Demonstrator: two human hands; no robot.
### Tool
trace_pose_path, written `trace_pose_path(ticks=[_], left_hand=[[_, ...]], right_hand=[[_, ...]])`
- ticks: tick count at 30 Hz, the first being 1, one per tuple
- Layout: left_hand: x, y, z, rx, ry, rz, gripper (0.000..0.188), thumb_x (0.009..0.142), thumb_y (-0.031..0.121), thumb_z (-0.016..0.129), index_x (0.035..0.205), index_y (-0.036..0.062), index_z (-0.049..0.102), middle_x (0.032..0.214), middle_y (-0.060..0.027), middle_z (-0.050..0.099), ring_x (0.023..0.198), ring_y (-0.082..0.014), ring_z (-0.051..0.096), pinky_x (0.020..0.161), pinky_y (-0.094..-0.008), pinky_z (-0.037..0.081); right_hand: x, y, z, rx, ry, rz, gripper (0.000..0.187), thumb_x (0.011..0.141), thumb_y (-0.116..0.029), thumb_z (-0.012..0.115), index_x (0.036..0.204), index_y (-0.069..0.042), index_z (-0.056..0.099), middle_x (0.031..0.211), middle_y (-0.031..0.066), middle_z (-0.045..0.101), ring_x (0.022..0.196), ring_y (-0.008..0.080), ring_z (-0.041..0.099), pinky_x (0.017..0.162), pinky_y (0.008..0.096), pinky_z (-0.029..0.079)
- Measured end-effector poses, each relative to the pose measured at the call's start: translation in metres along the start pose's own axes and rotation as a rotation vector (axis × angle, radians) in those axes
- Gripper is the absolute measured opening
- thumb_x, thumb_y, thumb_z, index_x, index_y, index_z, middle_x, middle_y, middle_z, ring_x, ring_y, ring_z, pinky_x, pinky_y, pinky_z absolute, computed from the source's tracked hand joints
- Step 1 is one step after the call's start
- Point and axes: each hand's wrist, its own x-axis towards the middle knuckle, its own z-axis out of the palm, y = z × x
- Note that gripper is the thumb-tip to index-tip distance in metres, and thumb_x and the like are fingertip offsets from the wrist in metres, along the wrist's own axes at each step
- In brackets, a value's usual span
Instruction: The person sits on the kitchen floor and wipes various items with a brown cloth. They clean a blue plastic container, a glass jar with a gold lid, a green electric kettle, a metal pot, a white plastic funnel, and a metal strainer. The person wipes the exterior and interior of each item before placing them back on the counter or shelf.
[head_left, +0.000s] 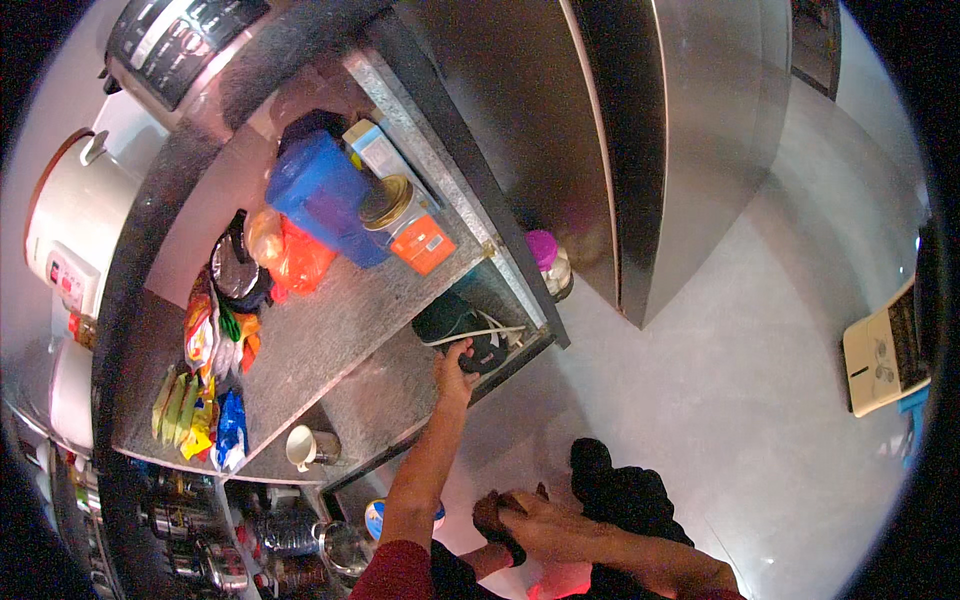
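Lower shelf [390, 400] lies bare between mug [303, 447] and black appliance [450, 322].

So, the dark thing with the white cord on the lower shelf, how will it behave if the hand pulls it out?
The dark object under the left hand looks rigid, so it would probably slide out in one piece. Its white cord lies loose and curved, so it is likely floppy and may trail or snag on the shelf edge.
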Motion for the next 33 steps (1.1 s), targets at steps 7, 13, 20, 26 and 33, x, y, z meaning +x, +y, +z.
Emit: trace_pose_path(ticks=[7,13,20,26,33], left_hand=[[0.053,-0.006,0.01,0.013,0.018,0.038,0.029,0.066,0.027,0.073,0.089,0.0198,0.056,0.083,0.0051,0.058,0.083,-0.0113,0.053,0.066,-0.0439,0.038],[0.076,-0.007,0.007,-0.017,0.056,0.051,0.023,0.065,0.024,0.071,0.084,0.0174,0.06,0.077,0.0046,0.06,0.076,-0.0103,0.057,0.056,-0.039,0.043],[0.105,0.001,-0.01,0.068,0.001,0.092,0.018,0.063,0.019,0.067,0.08,0.0136,0.062,0.075,0.0021,0.062,0.072,-0.0119,0.058,0.048,-0.0345,0.047],[0.131,0.001,-0.017,0.033,-0.068,0.078,0.016,0.062,0.016,0.066,0.076,0.0101,0.059,0.071,-0.0005,0.061,0.066,-0.0143,0.058,0.049,-0.0385,0.05],[0.145,0.001,-0.013,0.055,-0.075,0.072,0.017,0.069,0.02,0.064,0.08,0.0089,0.06,0.077,-0.0037,0.058,0.079,-0.0201,0.055,0.06,-0.0414,0.048]], right_hand=[[-0.005,0.015,0.031,0.187,0.19,-0.165,0.046,0.077,-0.026,0.056,0.121,-0.013,0.051,0.104,0.017,0.051,0.096,0.0358,0.05,0.077,0.0589,0.037],[-0.004,0.007,0.005,0.073,0.014,-0.038,0.026,0.077,-0.01,0.051,0.102,-0.007,0.056,0.116,0.0212,0.047,0.109,0.0392,0.045,0.089,0.0618,0.031],[-0.001,0.003,-0.007,0.329,0.048,0.093,0.026,0.079,-0.006,0.047,0.103,0.003,0.053,0.11,0.0282,0.046,0.099,0.0442,0.048,0.084,0.0504,0.041],[0.001,0.007,-0.019,0.371,-0.053,0.049,0.031,0.08,-0.013,0.053,0.107,0.001,0.052,0.116,0.0283,0.043,0.104,0.0451,0.046,0.086,0.0483,0.042],[-0.008,0.019,0.008,0.118,0.258,-0.038,0.032,0.078,-0.015,0.057,0.106,-0.001,0.054,0.112,0.0214,0.048,0.1,0.0405,0.049,0.077,0.051,0.043]])
